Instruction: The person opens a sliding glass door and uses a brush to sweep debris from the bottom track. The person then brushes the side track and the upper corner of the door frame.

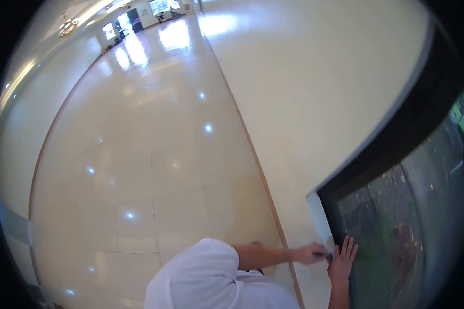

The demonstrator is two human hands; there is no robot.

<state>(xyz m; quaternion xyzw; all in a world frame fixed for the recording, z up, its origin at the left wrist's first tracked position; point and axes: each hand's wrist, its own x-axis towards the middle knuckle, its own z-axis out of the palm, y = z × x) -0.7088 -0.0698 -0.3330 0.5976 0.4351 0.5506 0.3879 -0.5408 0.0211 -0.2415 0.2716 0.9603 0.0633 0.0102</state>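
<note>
My left hand [308, 254] reaches across from the white sleeve and is closed around a small dark-handled tool [319, 254]. Motion blurs the hand, and I cannot make out the kind of tool. It is close to the pale inner edge [320, 219] of the window opening. Just right of it, my right hand [340, 261] lies flat with fingers spread upward, at the dark window frame [331, 213] and the glass. The fingertips overlap the dark glass pane [381, 232].
A cream wall [314, 103] runs along the right, with a brown baseboard [258, 154] at its foot. Glossy tiled floor [160, 170] stretches to a bright doorway [123, 23] and window [164, 6] at the far end. A chandelier [68, 27] hangs at upper left.
</note>
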